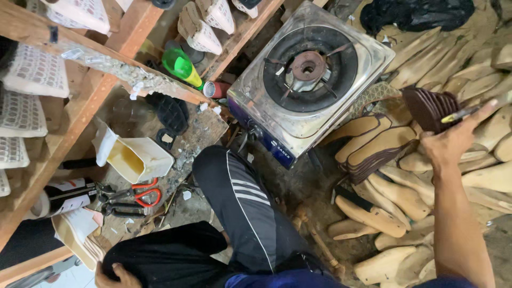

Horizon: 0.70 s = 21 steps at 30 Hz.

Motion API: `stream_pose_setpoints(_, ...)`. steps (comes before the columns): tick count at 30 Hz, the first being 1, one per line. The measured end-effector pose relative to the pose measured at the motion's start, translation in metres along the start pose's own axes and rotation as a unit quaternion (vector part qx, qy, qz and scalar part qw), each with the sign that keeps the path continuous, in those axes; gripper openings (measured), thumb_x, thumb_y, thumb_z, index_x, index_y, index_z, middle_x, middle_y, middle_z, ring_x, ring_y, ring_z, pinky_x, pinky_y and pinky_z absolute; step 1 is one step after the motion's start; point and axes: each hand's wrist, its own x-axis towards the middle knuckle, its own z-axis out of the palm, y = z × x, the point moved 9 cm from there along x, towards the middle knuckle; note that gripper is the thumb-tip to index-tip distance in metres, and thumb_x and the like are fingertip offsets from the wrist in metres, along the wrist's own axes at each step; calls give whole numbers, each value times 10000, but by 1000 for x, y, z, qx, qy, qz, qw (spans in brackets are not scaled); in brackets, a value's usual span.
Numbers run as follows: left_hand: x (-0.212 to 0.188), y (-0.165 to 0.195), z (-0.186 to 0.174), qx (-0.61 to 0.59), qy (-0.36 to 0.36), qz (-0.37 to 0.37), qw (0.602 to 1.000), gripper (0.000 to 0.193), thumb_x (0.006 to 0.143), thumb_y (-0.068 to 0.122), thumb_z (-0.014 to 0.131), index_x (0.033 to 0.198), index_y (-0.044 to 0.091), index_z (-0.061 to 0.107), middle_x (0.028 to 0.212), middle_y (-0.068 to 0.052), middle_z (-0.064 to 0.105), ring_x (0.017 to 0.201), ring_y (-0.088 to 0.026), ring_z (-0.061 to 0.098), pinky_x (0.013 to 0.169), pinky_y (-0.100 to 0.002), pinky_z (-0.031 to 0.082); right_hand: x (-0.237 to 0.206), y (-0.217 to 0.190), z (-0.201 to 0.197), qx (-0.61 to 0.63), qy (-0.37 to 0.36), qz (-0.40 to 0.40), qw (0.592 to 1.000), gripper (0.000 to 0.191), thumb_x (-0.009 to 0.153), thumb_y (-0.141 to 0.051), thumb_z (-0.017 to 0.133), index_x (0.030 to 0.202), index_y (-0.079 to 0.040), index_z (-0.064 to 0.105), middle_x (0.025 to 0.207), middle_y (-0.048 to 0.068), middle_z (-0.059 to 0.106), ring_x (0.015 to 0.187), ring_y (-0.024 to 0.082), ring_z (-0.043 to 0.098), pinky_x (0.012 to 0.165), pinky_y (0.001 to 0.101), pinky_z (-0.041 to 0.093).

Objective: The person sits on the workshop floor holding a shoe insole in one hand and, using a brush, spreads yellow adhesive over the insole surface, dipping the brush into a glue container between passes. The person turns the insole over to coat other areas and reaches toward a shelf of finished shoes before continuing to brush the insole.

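The right hand (453, 140) is raised over a heap of wooden shoe forms (394, 194), its grip clamped on a fanned stack of dark brown insoles (426, 106), with a pen (461, 113) pinched against them by the fingers. Just below lies a pile of tan insoles (370, 141), resting against the single-burner gas stove (309, 74) (unlit, as far as can be seen). The left hand (114, 277) rests on the knee at the bottom edge, fingers curled on black trouser cloth, holding nothing. The step in hand looks like sorting or counting insoles. The next move likely calls for a firm pinch, so the fan does not slip apart.
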Motion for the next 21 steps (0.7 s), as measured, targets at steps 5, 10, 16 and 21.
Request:
stream_pose_setpoints(5,-28,118,-19,-106,-36,48,993,648,947,-29,626,1554,-46,399,1542,-272,436,1452,-419,446,1284,-485,339,-70,-73,-120,316,-4,20,948,1239,740,13,789,1652,39,-50,1631,224,351,1397,360,505,1147,398,469)
stream_pose_setpoints(10,-100,276,19,-542,-439,-45,716,700,988,123,611,1600,6,292,1625,-202,395,1487,-313,440,1194,-412,385,-147,-224,-177,501,-186,-20,845,1126,700,100,731,1690,7,204,1540,146,453,1391,235,515,1175,378,454)
stream_pose_setpoints(16,-140,288,-29,-673,-517,-9,528,1106,762,479,865,1583,-19,316,1530,-133,468,1431,-258,485,1183,-413,390,-258,-403,-222,698,-310,-199,614,1303,850,36,784,1638,-237,-216,1798,133,-67,1692,276,18,1338,508,293)
stream_pose_setpoints(21,-147,188,-38,-626,-446,-164,618,960,744,245,940,1464,-25,366,1194,-179,597,1060,-292,621,960,-417,513,-331,-461,-235,721,-316,-176,590,1397,877,-114,887,1658,-252,-263,1795,124,-109,1566,308,274,1268,525,366)
